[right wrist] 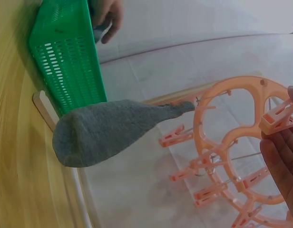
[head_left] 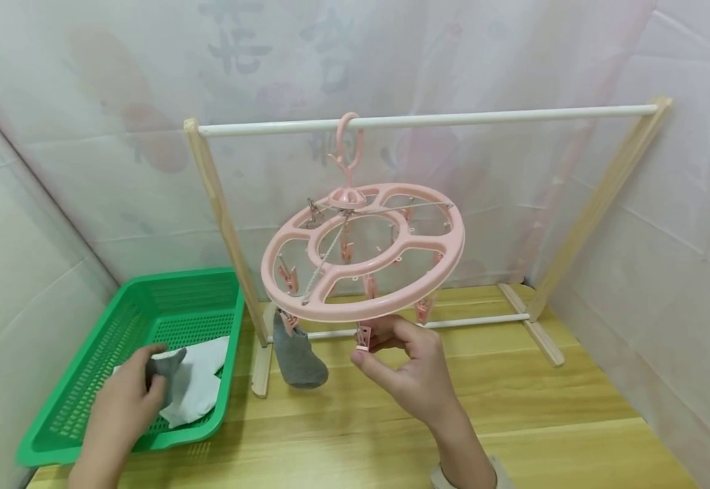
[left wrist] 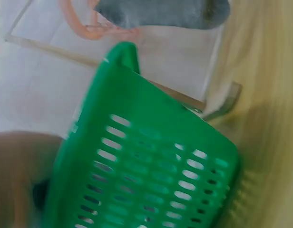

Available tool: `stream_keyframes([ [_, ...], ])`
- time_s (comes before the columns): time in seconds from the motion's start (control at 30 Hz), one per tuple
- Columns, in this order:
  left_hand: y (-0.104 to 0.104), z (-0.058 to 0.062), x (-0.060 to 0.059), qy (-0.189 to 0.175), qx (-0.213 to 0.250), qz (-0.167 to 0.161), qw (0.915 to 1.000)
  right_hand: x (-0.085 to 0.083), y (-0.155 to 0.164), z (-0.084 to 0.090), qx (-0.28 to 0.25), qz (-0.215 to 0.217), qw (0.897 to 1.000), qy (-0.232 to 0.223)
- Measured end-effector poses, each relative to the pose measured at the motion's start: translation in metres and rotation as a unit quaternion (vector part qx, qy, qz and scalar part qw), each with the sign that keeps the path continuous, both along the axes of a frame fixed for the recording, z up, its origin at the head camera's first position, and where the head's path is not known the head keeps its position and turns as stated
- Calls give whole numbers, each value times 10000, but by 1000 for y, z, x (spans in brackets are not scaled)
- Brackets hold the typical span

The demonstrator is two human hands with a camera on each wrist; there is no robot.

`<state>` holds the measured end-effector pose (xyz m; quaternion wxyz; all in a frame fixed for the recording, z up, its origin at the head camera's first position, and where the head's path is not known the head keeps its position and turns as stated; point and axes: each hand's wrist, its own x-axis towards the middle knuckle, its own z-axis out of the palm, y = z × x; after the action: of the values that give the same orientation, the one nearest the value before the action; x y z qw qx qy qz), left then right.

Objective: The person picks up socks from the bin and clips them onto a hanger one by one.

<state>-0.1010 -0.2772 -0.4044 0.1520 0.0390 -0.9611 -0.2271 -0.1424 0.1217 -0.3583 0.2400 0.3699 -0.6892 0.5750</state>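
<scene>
A pink round clip hanger (head_left: 363, 311) hangs by its hook from a white rod. My right hand (head_left: 412, 370) pinches one of its pink clips (head_left: 363, 337) at the near rim between thumb and fingers; the right wrist view shows this clip (right wrist: 278, 118) close up. Left of it, a grey sock (head_left: 298, 356) dangles from another clip (head_left: 290, 323). Over the green basket (head_left: 227, 401), my left hand (head_left: 123, 401) holds a second grey sock (head_left: 168, 370) between thumb and fingers, partly hidden by the hand. White cloth pieces (head_left: 198, 380) lie in the basket beneath it.
The wooden stand's left post (head_left: 223, 217) rises between basket and hanger, its right post (head_left: 599, 210) farther off. A lower white rod (head_left: 477, 321) joins the stand's feet above the wooden table (head_left: 544, 421). More clips (head_left: 289, 278) hang around the ring. Pale cloth (head_left: 483, 61) covers the back.
</scene>
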Motion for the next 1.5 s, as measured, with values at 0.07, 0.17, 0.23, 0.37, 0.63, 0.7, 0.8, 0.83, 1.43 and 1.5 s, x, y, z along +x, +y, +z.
stream_keyframes([
  [0.07, 6, 8, 2, 368, 680, 82, 9970, 0, 0, 0, 1, -9, 10000, -1],
  [0.17, 15, 19, 7, 770, 2651, -318, 9606, 0, 1, -1, 20, -5, 10000, 4],
  [0.23, 18, 24, 9, 888, 3994, -828, 9087, -1, 1, -2, 20, -8, 10000, 13],
  [0.37, 19, 23, 9, 530, 4620, -1696, 8689, -2, 1, -1, -9, -20, 9999, 101],
  [0.63, 14, -7, 4, -199, -433, -1116, 9926, -1, 2, 0, -58, 25, 10000, 43],
  [0.7, 21, -5, 8, 33, -546, -1093, 9925, -1, 1, 0, -73, 45, 9999, 51],
  [0.8, 43, 2, 15, 656, -442, -1212, 9895, -2, 1, 0, -73, 45, 9999, 80],
  [0.83, 51, 4, 17, 652, -507, -1275, 9884, -2, 1, 0, -73, 50, 9999, 91],
  [1.43, 83, -17, 15, 2104, -1356, -1485, 9567, -1, 3, -2, -31, -36, 10000, 5],
  [1.5, 86, -12, 15, 2294, -1089, -1436, 9565, -1, 3, -2, -42, -15, 10000, 21],
])
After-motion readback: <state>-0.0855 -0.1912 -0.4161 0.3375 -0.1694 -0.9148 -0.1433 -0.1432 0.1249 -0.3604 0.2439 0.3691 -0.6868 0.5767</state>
